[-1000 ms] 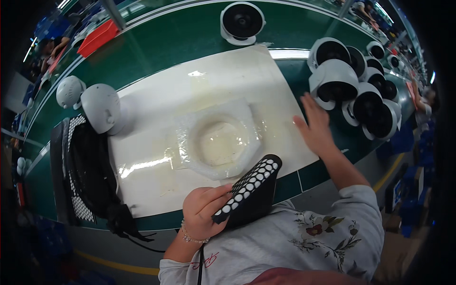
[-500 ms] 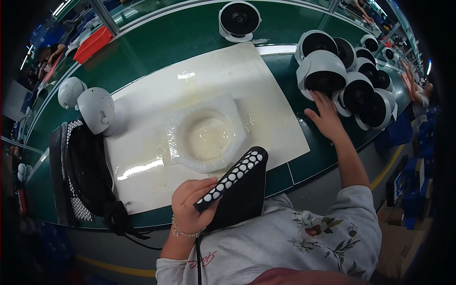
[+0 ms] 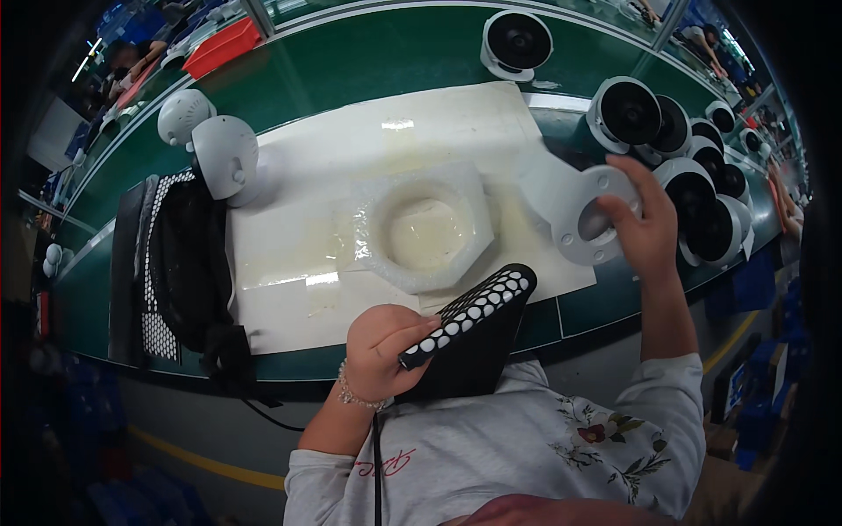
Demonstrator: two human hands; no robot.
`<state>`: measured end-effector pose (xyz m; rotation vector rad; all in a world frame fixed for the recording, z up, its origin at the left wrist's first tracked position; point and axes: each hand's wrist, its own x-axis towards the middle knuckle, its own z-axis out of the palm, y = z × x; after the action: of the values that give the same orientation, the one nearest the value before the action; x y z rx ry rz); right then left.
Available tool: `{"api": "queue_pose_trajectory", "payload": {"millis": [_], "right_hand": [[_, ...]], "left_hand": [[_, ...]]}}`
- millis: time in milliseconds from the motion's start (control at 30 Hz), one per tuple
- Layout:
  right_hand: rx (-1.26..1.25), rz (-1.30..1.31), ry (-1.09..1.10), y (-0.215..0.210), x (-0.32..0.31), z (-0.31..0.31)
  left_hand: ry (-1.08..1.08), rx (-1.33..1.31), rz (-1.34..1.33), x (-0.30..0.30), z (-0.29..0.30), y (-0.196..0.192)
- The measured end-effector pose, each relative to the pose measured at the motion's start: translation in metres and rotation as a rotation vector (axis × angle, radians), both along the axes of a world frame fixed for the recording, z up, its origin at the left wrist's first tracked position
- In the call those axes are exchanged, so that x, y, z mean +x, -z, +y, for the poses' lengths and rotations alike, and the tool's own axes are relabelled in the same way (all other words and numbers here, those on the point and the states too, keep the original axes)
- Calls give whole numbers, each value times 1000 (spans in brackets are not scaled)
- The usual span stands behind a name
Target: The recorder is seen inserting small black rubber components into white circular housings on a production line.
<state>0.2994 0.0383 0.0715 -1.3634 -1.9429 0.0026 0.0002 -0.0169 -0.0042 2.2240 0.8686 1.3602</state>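
Note:
My left hand (image 3: 384,349) is closed around a black panel (image 3: 478,320) near the table's front edge. The panel carries a strip of white round dots and slants up to the right. In my right hand (image 3: 647,223), a white round-headed unit (image 3: 583,210) is gripped by its ring-shaped base, thumb near the base's opening. The unit is tipped over, so its base faces me and its front is hidden. Between my hands, on the white sheet (image 3: 307,158), lies a translucent padded foam ring (image 3: 474,237) with a round hollow.
Several white units with black round faces (image 3: 693,193) cluster at the right; another (image 3: 517,44) stands at the back. Two white units (image 3: 226,158) stand at the left, by a black bundle (image 3: 189,272) and dotted strips (image 3: 151,298). A red tray (image 3: 221,48) sits at the far left.
My right hand has taken a white unit from the right cluster, lifted it leftward and tipped it over. My left hand still holds the black panel. The view has shifted somewhat.

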Motion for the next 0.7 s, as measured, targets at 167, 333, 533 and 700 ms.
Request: {"api": "queue_pose_trajectory", "payload": {"millis": [167, 333, 533, 700], "right_hand": [[-258, 406, -590, -29, -51, 40], [-520, 124, -691, -35, -107, 68], [63, 156, -549, -8, -110, 64], [134, 19, -871, -22, -107, 12]], "left_hand": [[27, 81, -39, 1, 3, 8], [-14, 31, -45, 1, 3, 5], [-99, -103, -109, 1, 1, -4], [-147, -126, -131, 0, 1, -5]]}}
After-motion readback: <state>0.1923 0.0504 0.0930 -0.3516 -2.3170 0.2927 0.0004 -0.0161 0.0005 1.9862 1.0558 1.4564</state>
